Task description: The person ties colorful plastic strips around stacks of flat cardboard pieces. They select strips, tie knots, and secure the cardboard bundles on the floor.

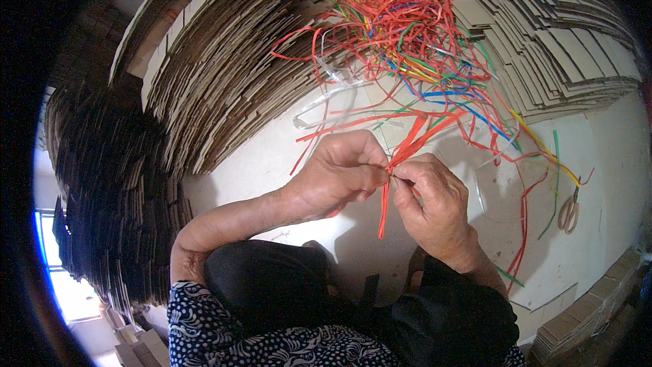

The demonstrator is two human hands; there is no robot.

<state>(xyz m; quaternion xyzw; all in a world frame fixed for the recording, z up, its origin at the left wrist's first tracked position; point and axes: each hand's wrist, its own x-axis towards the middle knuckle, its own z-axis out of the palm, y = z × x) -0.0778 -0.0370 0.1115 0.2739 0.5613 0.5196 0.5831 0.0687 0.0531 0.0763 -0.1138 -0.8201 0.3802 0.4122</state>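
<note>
**Both hands pinched on red plastic strips**

Seen from the head camera, the left hand [336,173] and right hand [431,204] meet fingertip to fingertip, fingers closed tight on a bunch of red strips [407,149], apparently to keep them gathered at one spot. Loose ends fan upward and hang below. Behind lies a tangled pile of coloured strips [407,27], flanked by stacked cardboard [224,75]. Scissors [568,212] rest on the counter [611,163], right.

strips [407,24]: thin plastic, glossy, smooth, in red, yellow, blue and green
red strip [384,205]: same shiny plastic, pinched between both hands
cardboard stacks [224,75]: brown corrugated paperboard, matt, rough at the edges
floor [272,156]: pale, matt, dusty
scissors [569,212]: handles look plastic-coated
sleeve [204,319]: printed cloth, soft
</note>
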